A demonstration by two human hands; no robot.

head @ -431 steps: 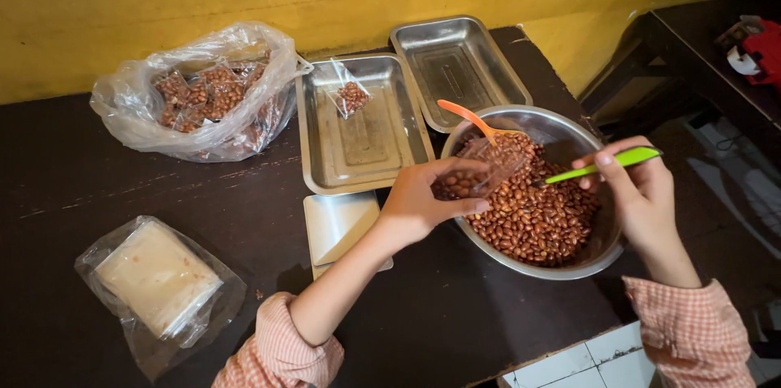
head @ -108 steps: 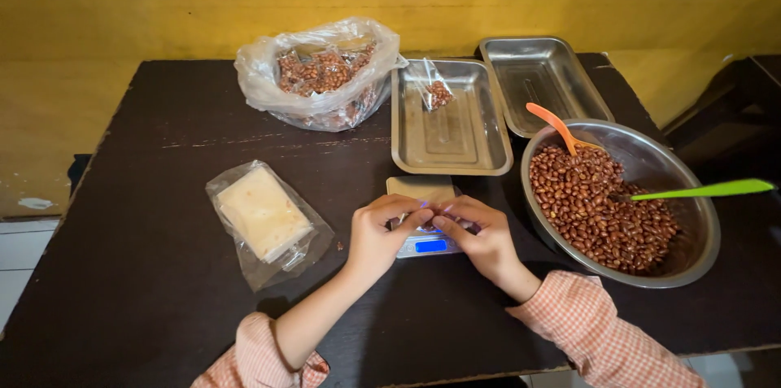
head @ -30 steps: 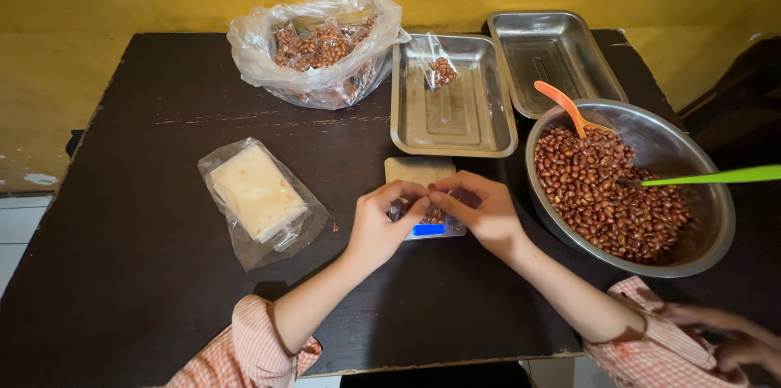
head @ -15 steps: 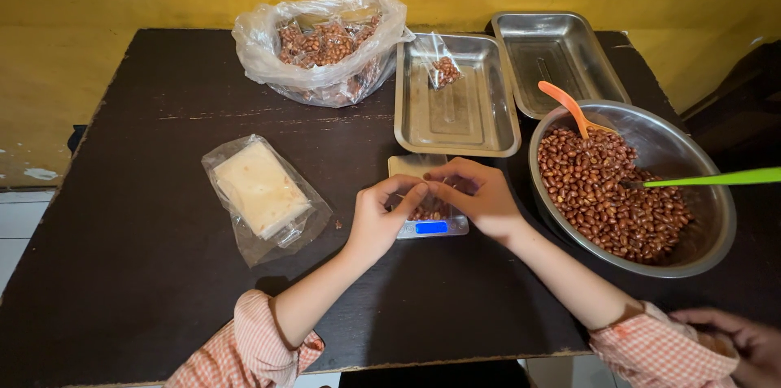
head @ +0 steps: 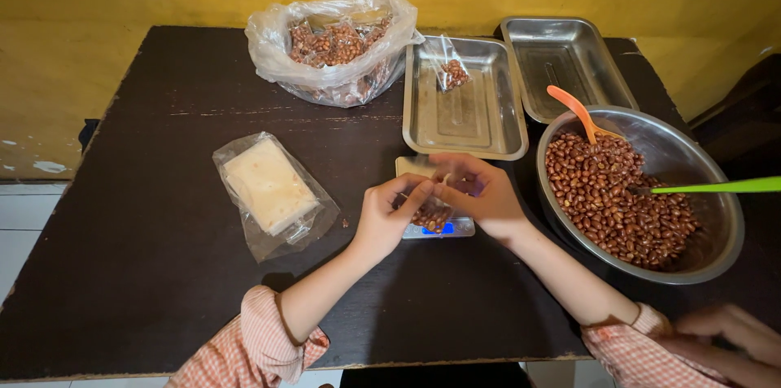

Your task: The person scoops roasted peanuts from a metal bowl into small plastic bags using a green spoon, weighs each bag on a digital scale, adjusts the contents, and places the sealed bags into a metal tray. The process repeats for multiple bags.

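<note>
Both hands pinched on one small clear packet of peanuts [head: 431, 215]: my left hand [head: 389, 217] nips its top left edge with thumb and fingertips, my right hand [head: 480, 193] curls over the top right, fingers closed on the film. Packet hangs just over the small scale [head: 435, 227] at mid bench [head: 163, 274], maybe touching the platform, can't tell. Judging by looks: light, floppy, slick thin plastic, nuts shift inside, so grip the empty film at the mouth, not the bulge. Right: steel bowl [head: 716, 250] heaped with peanuts, orange spoon [head: 576, 111] and green spoon [head: 716, 186] resting in it. Far: two steel trays, nearer-left tray [head: 464, 124] holds one filled packet [head: 452, 72], right tray [head: 569, 63] bare. Far left: big plastic bag [head: 333, 46] of filled packets. Left: bagged stack of pale sheets [head: 268, 189]. Someone else's hand [head: 724, 339] near right corner.
</note>
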